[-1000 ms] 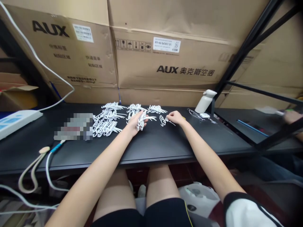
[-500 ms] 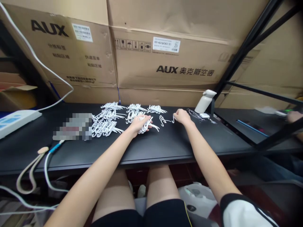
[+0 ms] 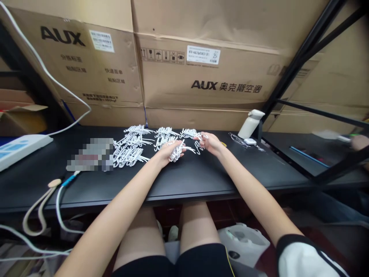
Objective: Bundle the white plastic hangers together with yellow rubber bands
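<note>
My left hand point(image 3: 168, 152) is wrapped round a bundle of white wire hooks point(image 3: 176, 152), whose straight ends stick out to the right. Just right of it, my right hand point(image 3: 211, 143) pinches a single white hook point(image 3: 204, 135). Below those fingers a loose white hook point(image 3: 198, 147) lies on the black table point(image 3: 190, 181). Behind my hands sit several heaps of the same hooks: a small heap point(image 3: 188, 133), a pair of heaps in the middle point(image 3: 165, 132), and a larger group point(image 3: 128, 156) at the left. Part of the middle heap is hidden by my left hand.
A white bottle point(image 3: 250, 125), glasses point(image 3: 239, 140) and a small white case point(image 3: 250, 141) stand at the right by the black frame point(image 3: 291, 73). At the left are a power strip point(image 3: 25, 148), a pixelated object point(image 3: 92, 154) and cables. Cardboard point(image 3: 167, 88) walls the back.
My right hand has moved left with a hook, from beside the loose hook to above it, close to the bundle. My left hand has stayed nearly in place with its bundle.
</note>
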Demonstrator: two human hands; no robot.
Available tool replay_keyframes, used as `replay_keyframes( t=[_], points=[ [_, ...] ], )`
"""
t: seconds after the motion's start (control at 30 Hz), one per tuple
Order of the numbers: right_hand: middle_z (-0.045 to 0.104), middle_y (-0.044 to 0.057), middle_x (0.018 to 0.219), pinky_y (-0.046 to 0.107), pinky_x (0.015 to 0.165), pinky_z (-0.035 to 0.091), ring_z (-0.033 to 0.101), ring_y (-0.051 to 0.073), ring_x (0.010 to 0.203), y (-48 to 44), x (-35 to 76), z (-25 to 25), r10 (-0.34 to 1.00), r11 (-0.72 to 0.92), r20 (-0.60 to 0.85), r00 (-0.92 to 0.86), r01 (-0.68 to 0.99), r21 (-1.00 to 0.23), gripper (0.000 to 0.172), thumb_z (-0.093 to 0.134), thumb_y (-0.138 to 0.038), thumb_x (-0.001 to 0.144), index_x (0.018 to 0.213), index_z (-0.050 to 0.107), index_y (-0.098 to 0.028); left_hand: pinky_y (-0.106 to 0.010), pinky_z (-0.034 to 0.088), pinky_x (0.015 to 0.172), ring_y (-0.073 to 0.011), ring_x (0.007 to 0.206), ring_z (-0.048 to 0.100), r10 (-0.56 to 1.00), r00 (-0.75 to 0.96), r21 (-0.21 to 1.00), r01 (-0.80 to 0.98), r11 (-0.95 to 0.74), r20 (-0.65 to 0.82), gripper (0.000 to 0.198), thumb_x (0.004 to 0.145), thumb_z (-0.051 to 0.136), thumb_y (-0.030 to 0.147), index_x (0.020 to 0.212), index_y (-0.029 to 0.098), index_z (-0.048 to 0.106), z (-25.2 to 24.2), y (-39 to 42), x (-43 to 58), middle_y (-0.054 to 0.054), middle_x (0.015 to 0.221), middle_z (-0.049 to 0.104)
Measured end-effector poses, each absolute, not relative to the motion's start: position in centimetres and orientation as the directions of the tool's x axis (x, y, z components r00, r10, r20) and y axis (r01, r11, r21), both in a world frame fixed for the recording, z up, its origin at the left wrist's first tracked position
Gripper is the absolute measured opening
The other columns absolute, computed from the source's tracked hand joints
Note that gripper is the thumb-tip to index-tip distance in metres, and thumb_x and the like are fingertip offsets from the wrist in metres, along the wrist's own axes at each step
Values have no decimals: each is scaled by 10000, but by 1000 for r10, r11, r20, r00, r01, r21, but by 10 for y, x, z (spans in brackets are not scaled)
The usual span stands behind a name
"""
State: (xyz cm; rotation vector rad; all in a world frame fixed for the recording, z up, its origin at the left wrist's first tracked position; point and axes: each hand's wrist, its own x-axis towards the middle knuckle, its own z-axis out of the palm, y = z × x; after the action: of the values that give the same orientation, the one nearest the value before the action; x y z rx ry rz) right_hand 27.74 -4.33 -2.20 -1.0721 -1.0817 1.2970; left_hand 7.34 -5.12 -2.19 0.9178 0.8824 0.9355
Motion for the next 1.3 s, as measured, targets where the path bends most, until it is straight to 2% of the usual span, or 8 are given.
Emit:
replay_keyframes(
  t=[0.17, 0.27, 0.4, 0.53, 0.63, 0.77, 0.93, 1.3],
  points=[
    [706, 39, 827, 218, 398, 269, 295, 75, 407, -54, 267, -14, 980, -172, -129, -151, -317, -933, 128, 549, -266, 812, 737, 460, -212, -249, 550, 537, -149, 630, 680, 919, 355, 946, -205, 253, -169, 110, 797, 659, 199, 859, 131, 597, -24, -53, 74, -85, 864, 710],
    [686, 39, 811, 188, 365, 254, 304, 66, 414, -57, 267, -9, 955, -269, -188, -228, -409, -872, 150, 486, -260, 875, 740, 479, -194, -248, 550, 522, -149, 627, 679, 918, 359, 954, -175, 244, -169, 117, 795, 652, 205, 868, 138, 589, -25, -52, 74, -84, 887, 710],
    [630, 12, 748, 139, 353, 276, 348, 40, 431, -58, 268, -5, 946, -287, -175, -272, -451, -845, 127, 504, -252, 886, 795, 518, -166, -235, 551, 519, -135, 615, 673, 919, 356, 957, -160, 242, -172, 103, 807, 626, 206, 875, 142, 583, -24, -51, 74, -73, 888, 710],
    [505, -50, 629, 122, 305, 169, 270, 12, 380, -57, 266, -8, 943, -242, -136, -304, -346, -906, 91, 578, -206, 822, 894, 571, -151, -233, 551, 512, -133, 601, 673, 916, 358, 957, -151, 247, -180, 98, 824, 594, 213, 897, 148, 582, -25, -50, 75, -67, 869, 710],
    [504, -48, 621, 134, 299, 121, 233, -1, 354, -57, 261, -14, 960, -181, -133, -246, -184, -966, 83, 596, -207, 774, 830, 570, -151, -228, 542, 490, -143, 595, 677, 914, 349, 954, -135, 268, -208, 107, 833, 577, 233, 899, 150, 581, -28, -48, 75, -70, 847, 710],
    [511, -44, 547, 147, 314, 152, 273, 14, 331, -60, 255, -19, 953, -104, -106, -284, 22, -994, 67, 566, -225, 770, 785, 556, -160, -226, 540, 491, -146, 595, 679, 919, 340, 959, -128, 253, -197, 152, 821, 601, 263, 925, 154, 586, -30, -47, 75, -69, 843, 714],
    [507, -41, 499, 153, 306, 137, 249, 14, 314, -64, 256, -18, 918, -19, -85, -387, 172, -985, 302, 551, -432, 844, 805, 606, -138, -242, 552, 510, -161, 622, 686, 915, 369, 976, -72, 205, -165, 159, 817, 609, 271, 921, 153, 591, -27, -53, 76, -66, 824, 708],
    [564, -30, 514, 162, 305, 271, 364, 32, 332, -67, 253, -16, 911, 19, -93, -402, 267, -964, 362, 626, -493, 799, 702, 574, -149, -291, 541, 464, -204, 616, 676, 856, 493, 983, -8, 183, -156, 258, 868, 520, 417, 905, 168, 577, -32, -53, 75, -78, 770, 692]
  ],
)
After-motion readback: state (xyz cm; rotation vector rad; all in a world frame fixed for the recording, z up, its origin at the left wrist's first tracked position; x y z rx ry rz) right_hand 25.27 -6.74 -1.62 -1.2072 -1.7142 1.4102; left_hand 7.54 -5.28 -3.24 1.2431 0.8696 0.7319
